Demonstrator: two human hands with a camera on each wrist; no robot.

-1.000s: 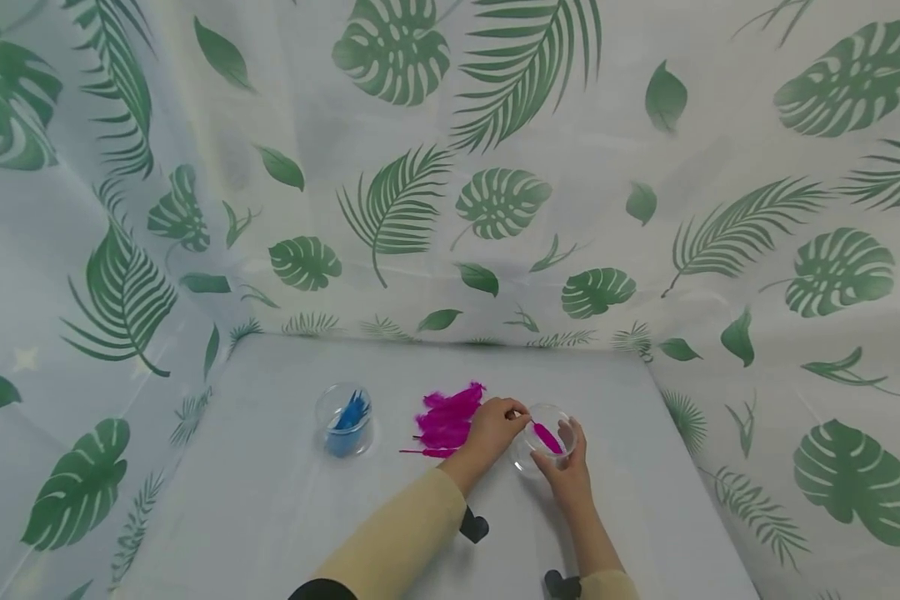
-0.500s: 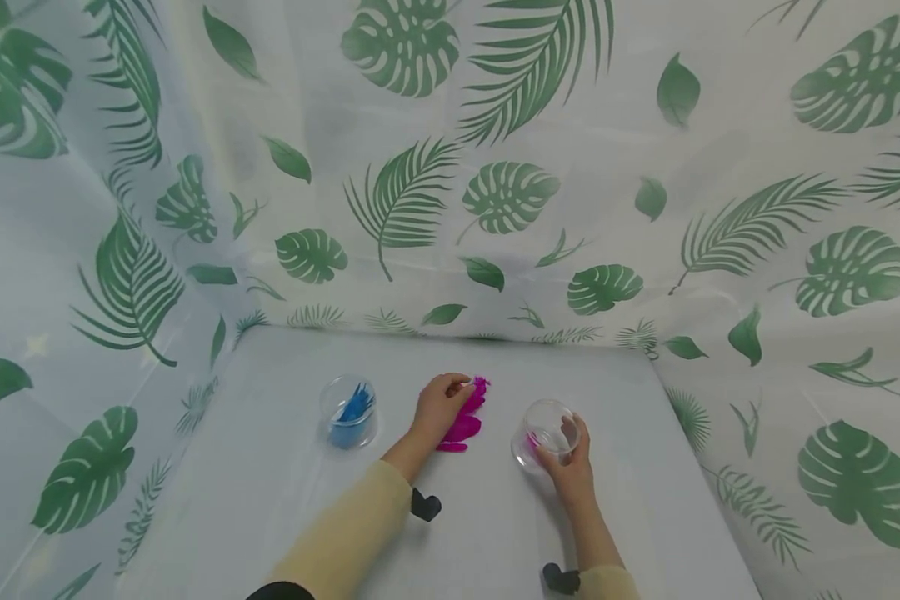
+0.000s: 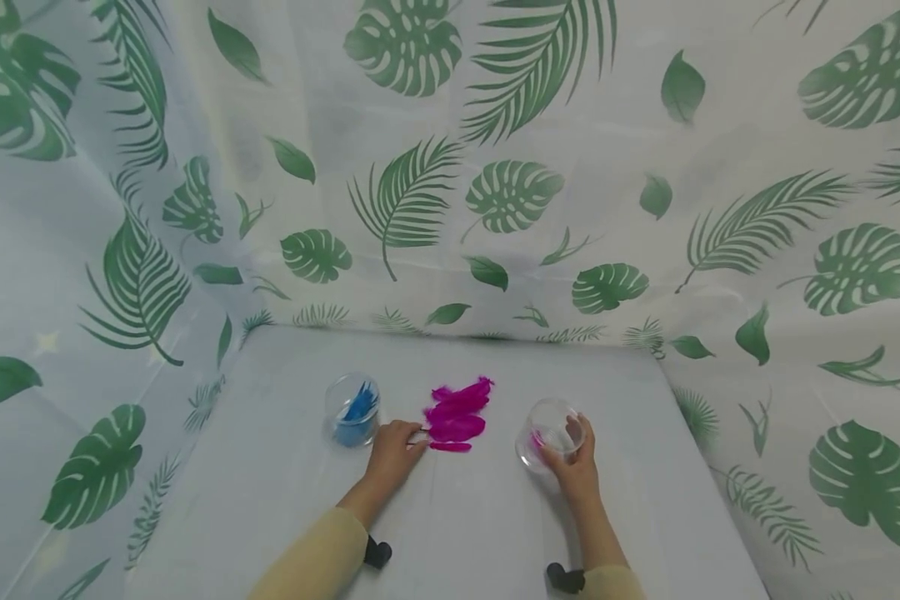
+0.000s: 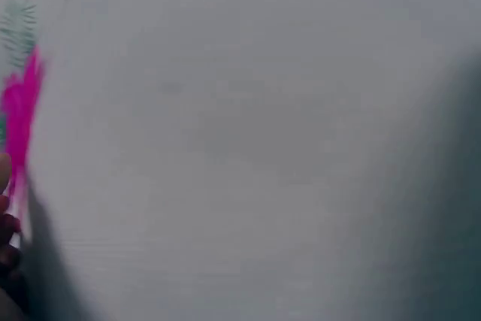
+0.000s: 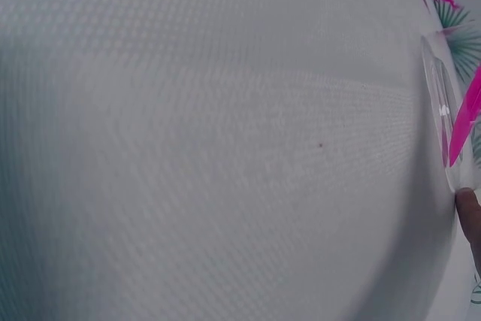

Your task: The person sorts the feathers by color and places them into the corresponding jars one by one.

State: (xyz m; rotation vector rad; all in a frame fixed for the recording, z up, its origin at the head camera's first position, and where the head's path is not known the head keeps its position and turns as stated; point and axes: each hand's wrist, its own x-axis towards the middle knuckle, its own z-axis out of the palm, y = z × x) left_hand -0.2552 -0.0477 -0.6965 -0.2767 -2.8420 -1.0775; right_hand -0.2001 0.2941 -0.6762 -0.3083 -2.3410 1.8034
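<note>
The left hand (image 3: 392,450) has moved from the far end of the pink feathers (image 3: 457,429) to their stem ends, at the near side of the pile. Its thumb and fingertips stand close together at the stems; whether they pinch one cannot be told. The right hand (image 3: 576,471) holds a clear cup (image 3: 537,417), fingers and thumb curled around its side, with pink showing inside. The loose feathers lie on the white table (image 3: 450,525) between that cup and a second cup (image 3: 335,400) holding blue feathers (image 3: 360,408), just beside the left hand.
</note>
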